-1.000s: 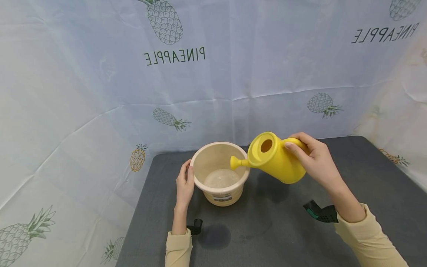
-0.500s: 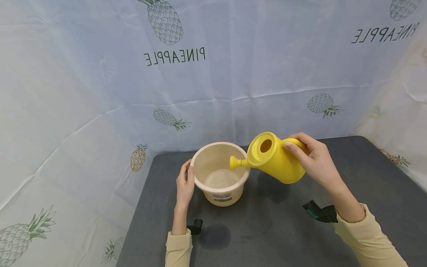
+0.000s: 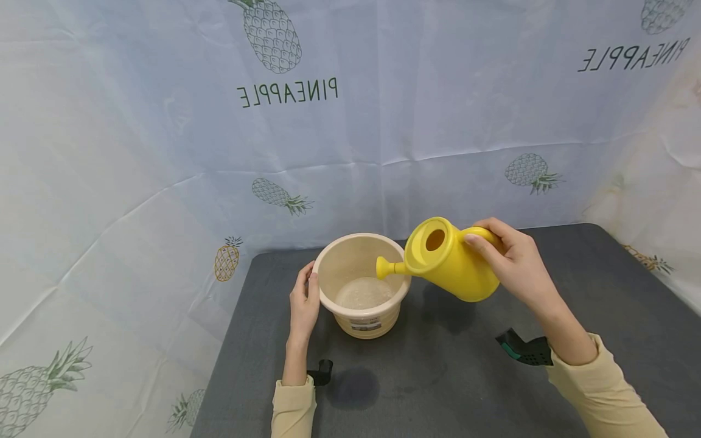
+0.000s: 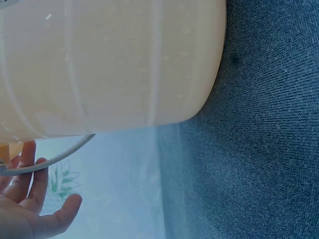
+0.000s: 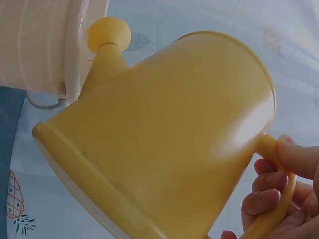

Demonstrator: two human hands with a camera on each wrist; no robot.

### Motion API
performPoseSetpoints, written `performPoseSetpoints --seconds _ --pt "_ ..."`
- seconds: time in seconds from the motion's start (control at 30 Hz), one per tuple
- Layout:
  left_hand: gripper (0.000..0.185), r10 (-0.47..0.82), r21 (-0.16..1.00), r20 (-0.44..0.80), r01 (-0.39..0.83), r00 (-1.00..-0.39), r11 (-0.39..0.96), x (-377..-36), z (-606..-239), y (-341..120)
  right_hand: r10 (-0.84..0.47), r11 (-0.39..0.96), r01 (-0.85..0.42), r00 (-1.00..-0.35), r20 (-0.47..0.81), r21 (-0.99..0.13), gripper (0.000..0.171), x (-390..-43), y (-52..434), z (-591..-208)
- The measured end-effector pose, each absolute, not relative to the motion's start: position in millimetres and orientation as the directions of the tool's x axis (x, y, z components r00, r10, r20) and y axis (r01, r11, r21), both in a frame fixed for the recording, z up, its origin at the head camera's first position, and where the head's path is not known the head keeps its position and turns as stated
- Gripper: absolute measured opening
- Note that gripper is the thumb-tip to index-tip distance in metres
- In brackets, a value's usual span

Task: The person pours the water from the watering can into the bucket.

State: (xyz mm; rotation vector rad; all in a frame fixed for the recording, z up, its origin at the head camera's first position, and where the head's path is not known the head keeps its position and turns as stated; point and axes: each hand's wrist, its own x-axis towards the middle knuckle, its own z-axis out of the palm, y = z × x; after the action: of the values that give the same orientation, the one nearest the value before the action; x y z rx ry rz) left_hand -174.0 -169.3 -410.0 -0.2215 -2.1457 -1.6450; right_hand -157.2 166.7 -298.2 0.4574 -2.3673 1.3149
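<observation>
A beige plastic bucket (image 3: 328, 261) stands on the dark grey table (image 3: 575, 286), with a shallow wet sheen at its bottom. My left hand (image 3: 303, 301) rests flat against the bucket's left side, thumb near the rim. The left wrist view shows the bucket wall (image 4: 109, 64), its wire bail (image 4: 60, 154) and my loosely spread fingers (image 4: 35, 199). My right hand (image 3: 512, 258) grips the handle of a yellow watering can (image 3: 457, 264). The can is tilted left, with its spout tip (image 3: 383, 266) over the bucket's right rim. In the right wrist view, the can (image 5: 164, 134) fills the frame and my fingers (image 5: 266, 194) curl round its handle.
A pale sheet printed with pineapples (image 3: 274, 36) hangs behind and to both sides of the table. A darker round patch (image 3: 353, 386) marks the table near its front. Black straps sit at my left wrist (image 3: 320, 371) and right wrist (image 3: 526, 351).
The watering can has crept very slightly to the left, its spout still over the bucket. The left hand and bucket have not moved.
</observation>
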Motion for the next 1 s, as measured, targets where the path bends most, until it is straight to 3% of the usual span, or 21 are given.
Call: performPoseSetpoints --seconds 1.0 --pt "0.037 -0.138 0.89 0.404 0.355 -0.904 0.286 -172.6 -408.8 -168.4 -0.098 0.501 -0.468 -0.866 0.49 -0.728 0.012 -157.0 165.7 -297.1"
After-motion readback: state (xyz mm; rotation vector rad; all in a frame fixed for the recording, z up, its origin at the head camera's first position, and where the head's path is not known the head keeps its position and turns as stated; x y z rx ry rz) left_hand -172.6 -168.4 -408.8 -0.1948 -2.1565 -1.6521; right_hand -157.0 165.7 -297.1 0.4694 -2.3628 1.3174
